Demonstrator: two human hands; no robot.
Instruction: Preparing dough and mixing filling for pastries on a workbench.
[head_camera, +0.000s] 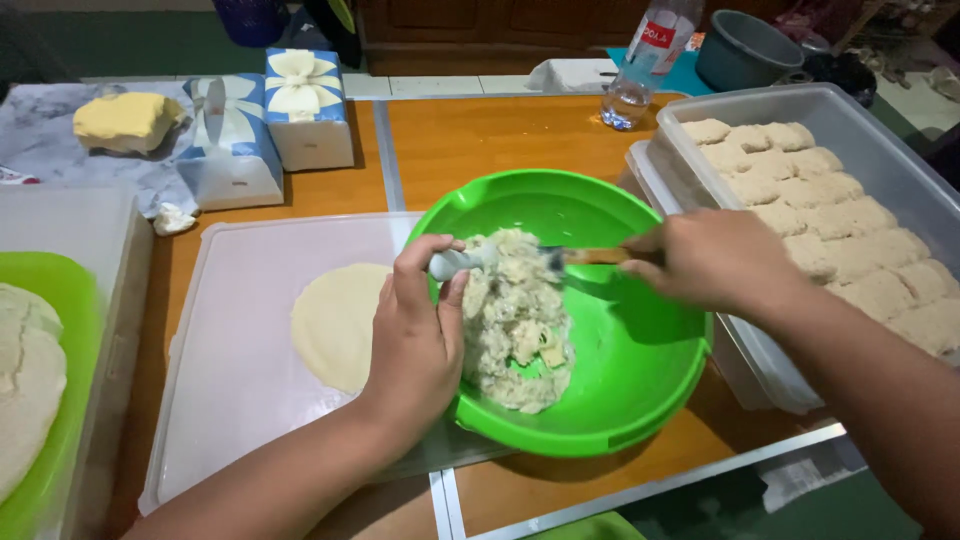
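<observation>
A wooden table with pale strips across it fills the view, and a dark cabinet stands behind it. Near the middle sits a green bowl, tilted a little toward the person, with a heap of pale lumpy filling piled against its near-left side.

The left hand rests on the bowl's left rim and grips a white spoon between thumb and fingers, its end touching the top of the filling. The right hand is closed around a wooden-handled utensil, whose tip meets the filling just beside the spoon. Whether that tip is a blade or a fork cannot be told.

Left of the bowl lies a pale plastic board, and on it 1 flat round sheet of dough, partly hidden by the left hand. At the far left edge a clear tub holds a green container with more dough rounds.

To the right, touching the bowl's side, a clear plastic box is packed with rows of crumb-coated rolls.

At the back stand 2 blue and white tissue boxes, a yellow block on a grey cloth, a clear bottle and a grey bucket.
</observation>
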